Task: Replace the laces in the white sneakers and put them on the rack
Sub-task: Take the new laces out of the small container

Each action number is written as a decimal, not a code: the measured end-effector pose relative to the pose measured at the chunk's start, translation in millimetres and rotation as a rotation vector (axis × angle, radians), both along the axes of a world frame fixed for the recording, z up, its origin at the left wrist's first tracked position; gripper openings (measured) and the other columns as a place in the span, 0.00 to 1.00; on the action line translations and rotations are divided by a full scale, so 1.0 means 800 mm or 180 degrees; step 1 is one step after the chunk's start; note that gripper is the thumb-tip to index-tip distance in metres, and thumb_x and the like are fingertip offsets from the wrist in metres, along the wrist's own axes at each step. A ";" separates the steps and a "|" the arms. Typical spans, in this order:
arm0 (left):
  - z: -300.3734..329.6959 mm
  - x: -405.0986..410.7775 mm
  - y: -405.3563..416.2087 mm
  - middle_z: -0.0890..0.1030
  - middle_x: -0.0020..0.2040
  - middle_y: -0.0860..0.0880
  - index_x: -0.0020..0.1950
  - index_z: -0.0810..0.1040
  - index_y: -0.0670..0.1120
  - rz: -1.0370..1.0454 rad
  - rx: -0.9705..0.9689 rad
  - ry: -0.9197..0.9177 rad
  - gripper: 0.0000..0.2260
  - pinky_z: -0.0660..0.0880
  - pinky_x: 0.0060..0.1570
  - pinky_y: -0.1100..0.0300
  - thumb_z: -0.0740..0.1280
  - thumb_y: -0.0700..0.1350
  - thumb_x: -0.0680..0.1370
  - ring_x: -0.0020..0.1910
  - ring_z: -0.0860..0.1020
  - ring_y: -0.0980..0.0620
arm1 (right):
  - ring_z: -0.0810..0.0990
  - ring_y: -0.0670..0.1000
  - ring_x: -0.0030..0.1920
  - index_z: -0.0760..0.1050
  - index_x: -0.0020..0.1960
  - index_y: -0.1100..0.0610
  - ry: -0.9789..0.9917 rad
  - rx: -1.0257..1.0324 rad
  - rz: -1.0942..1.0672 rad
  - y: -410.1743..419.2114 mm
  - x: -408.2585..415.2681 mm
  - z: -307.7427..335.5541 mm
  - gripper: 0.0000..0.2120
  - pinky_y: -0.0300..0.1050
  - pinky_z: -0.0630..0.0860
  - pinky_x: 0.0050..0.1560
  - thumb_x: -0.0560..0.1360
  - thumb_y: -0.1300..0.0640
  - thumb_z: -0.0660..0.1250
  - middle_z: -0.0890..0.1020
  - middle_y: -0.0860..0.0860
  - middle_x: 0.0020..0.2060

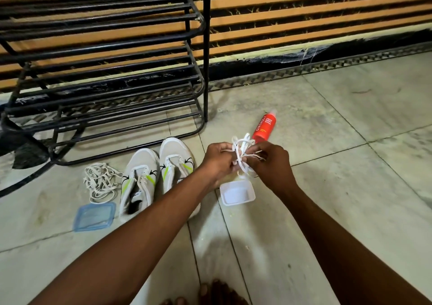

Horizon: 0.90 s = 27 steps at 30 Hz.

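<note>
Unlaced white sneakers (149,178) lie beside black rack (102,70).

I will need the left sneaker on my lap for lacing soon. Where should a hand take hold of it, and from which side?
Probably by the heel collar of the left sneaker, coming from above on the near side. Its mouth gapes open and unlaced toward the person, so fingers can hook inside the rim. The old laces lie to its left and the other sneaker sits close on its right, crowding a sideways grip.

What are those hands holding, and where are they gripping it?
Both the left hand and the right hand pinch a tangled bundle of white laces at its middle, above the open white container.
</note>
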<state>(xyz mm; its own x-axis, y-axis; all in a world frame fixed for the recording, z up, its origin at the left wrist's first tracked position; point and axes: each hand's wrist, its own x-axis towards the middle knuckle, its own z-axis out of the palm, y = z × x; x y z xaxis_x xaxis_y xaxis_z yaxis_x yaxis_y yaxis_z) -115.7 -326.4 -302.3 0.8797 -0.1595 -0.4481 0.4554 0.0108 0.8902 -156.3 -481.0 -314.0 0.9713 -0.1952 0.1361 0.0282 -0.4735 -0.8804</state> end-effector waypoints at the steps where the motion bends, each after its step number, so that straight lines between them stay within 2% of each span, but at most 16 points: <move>1: -0.001 -0.008 0.000 0.81 0.41 0.40 0.52 0.79 0.38 -0.0020 0.0020 0.0079 0.06 0.82 0.33 0.59 0.72 0.31 0.78 0.34 0.80 0.49 | 0.84 0.42 0.39 0.84 0.42 0.55 0.0079 -0.0115 0.0081 -0.001 -0.004 -0.002 0.06 0.36 0.78 0.43 0.68 0.63 0.77 0.86 0.45 0.38; 4: -0.022 -0.033 0.007 0.82 0.41 0.39 0.44 0.80 0.42 -0.0208 0.0478 0.0231 0.06 0.83 0.33 0.56 0.75 0.34 0.76 0.35 0.81 0.47 | 0.84 0.44 0.38 0.84 0.40 0.55 0.0305 -0.0652 0.0363 0.004 -0.020 -0.013 0.04 0.40 0.77 0.43 0.67 0.62 0.76 0.86 0.47 0.37; 5: -0.033 -0.039 0.011 0.83 0.39 0.40 0.38 0.81 0.45 -0.0297 0.0725 0.0245 0.08 0.85 0.36 0.51 0.78 0.37 0.74 0.35 0.82 0.46 | 0.84 0.46 0.38 0.85 0.39 0.56 0.0380 -0.0792 0.0489 0.007 -0.024 -0.021 0.02 0.41 0.76 0.42 0.67 0.61 0.74 0.86 0.49 0.37; 7: -0.069 -0.042 0.016 0.84 0.35 0.43 0.34 0.82 0.48 -0.0502 0.1142 0.0184 0.09 0.84 0.46 0.39 0.80 0.47 0.67 0.35 0.82 0.44 | 0.81 0.50 0.34 0.84 0.36 0.57 0.0508 -0.1079 0.0723 0.013 -0.031 -0.033 0.06 0.44 0.74 0.39 0.65 0.57 0.68 0.85 0.53 0.34; 9: -0.073 -0.053 0.022 0.85 0.39 0.46 0.41 0.84 0.48 -0.0731 0.1596 -0.0072 0.09 0.81 0.50 0.42 0.76 0.51 0.66 0.40 0.82 0.44 | 0.76 0.54 0.28 0.77 0.29 0.57 0.0588 -0.1414 0.0922 0.021 -0.033 -0.051 0.07 0.48 0.70 0.33 0.63 0.55 0.64 0.81 0.56 0.28; 11: -0.045 -0.070 0.027 0.86 0.49 0.47 0.52 0.84 0.47 -0.0997 0.2039 -0.0445 0.12 0.80 0.54 0.50 0.73 0.49 0.70 0.50 0.83 0.45 | 0.71 0.56 0.25 0.65 0.26 0.51 0.0568 -0.1801 0.1168 0.025 -0.029 -0.069 0.08 0.44 0.64 0.31 0.62 0.57 0.62 0.77 0.58 0.25; 14: -0.046 -0.078 0.040 0.86 0.52 0.46 0.57 0.81 0.45 -0.1242 0.2196 -0.0804 0.15 0.79 0.56 0.51 0.76 0.43 0.72 0.54 0.83 0.45 | 0.75 0.61 0.33 0.55 0.26 0.48 0.0628 -0.2189 0.1525 0.028 -0.019 -0.095 0.11 0.47 0.72 0.36 0.64 0.53 0.56 0.72 0.55 0.26; 16: -0.047 -0.081 0.046 0.85 0.51 0.47 0.56 0.81 0.46 -0.1310 0.2216 -0.0873 0.17 0.80 0.54 0.51 0.75 0.48 0.69 0.53 0.83 0.46 | 0.70 0.57 0.30 0.53 0.27 0.47 0.0545 -0.2162 0.1654 0.032 -0.014 -0.097 0.11 0.48 0.74 0.36 0.65 0.51 0.53 0.73 0.55 0.26; 18: -0.047 -0.081 0.049 0.85 0.49 0.47 0.52 0.83 0.46 -0.1368 0.2383 -0.1054 0.18 0.79 0.52 0.52 0.68 0.53 0.66 0.51 0.83 0.47 | 0.71 0.58 0.26 0.59 0.27 0.48 0.0422 -0.2080 0.1735 0.033 -0.013 -0.086 0.15 0.47 0.71 0.35 0.67 0.59 0.61 0.77 0.55 0.25; 19: -0.048 -0.080 0.048 0.85 0.48 0.46 0.50 0.83 0.46 -0.1414 0.2449 -0.1154 0.17 0.79 0.51 0.52 0.66 0.53 0.67 0.51 0.82 0.46 | 0.75 0.59 0.29 0.67 0.27 0.51 0.0437 -0.1980 0.1612 0.033 -0.016 -0.081 0.14 0.47 0.70 0.37 0.67 0.63 0.66 0.80 0.56 0.29; 21: -0.051 -0.078 0.045 0.83 0.49 0.43 0.49 0.83 0.46 -0.1458 0.2598 -0.1343 0.09 0.77 0.50 0.54 0.67 0.47 0.72 0.53 0.81 0.43 | 0.80 0.55 0.39 0.79 0.37 0.58 0.0377 -0.1634 0.1332 0.022 -0.020 -0.085 0.03 0.43 0.71 0.42 0.66 0.65 0.73 0.82 0.55 0.38; 22: -0.054 -0.077 0.043 0.82 0.50 0.42 0.50 0.83 0.45 -0.1477 0.2678 -0.1447 0.07 0.75 0.50 0.54 0.68 0.43 0.75 0.54 0.80 0.42 | 0.80 0.50 0.42 0.81 0.41 0.59 0.0371 -0.1385 0.1207 0.015 -0.024 -0.087 0.04 0.39 0.72 0.44 0.67 0.64 0.74 0.82 0.53 0.42; 24: -0.058 -0.077 0.039 0.79 0.55 0.39 0.54 0.83 0.41 -0.1551 0.2742 -0.1684 0.08 0.74 0.54 0.53 0.67 0.38 0.77 0.57 0.78 0.40 | 0.80 0.47 0.43 0.81 0.44 0.58 0.0229 -0.1311 0.1048 0.003 -0.032 -0.092 0.05 0.35 0.73 0.45 0.69 0.63 0.73 0.81 0.51 0.45; 27: -0.065 -0.074 0.033 0.78 0.56 0.40 0.56 0.82 0.36 -0.1623 0.2791 -0.1962 0.09 0.73 0.55 0.52 0.66 0.36 0.78 0.56 0.77 0.42 | 0.81 0.51 0.42 0.82 0.44 0.60 0.0001 -0.1394 0.0790 -0.011 -0.042 -0.097 0.04 0.43 0.78 0.45 0.72 0.66 0.72 0.80 0.52 0.45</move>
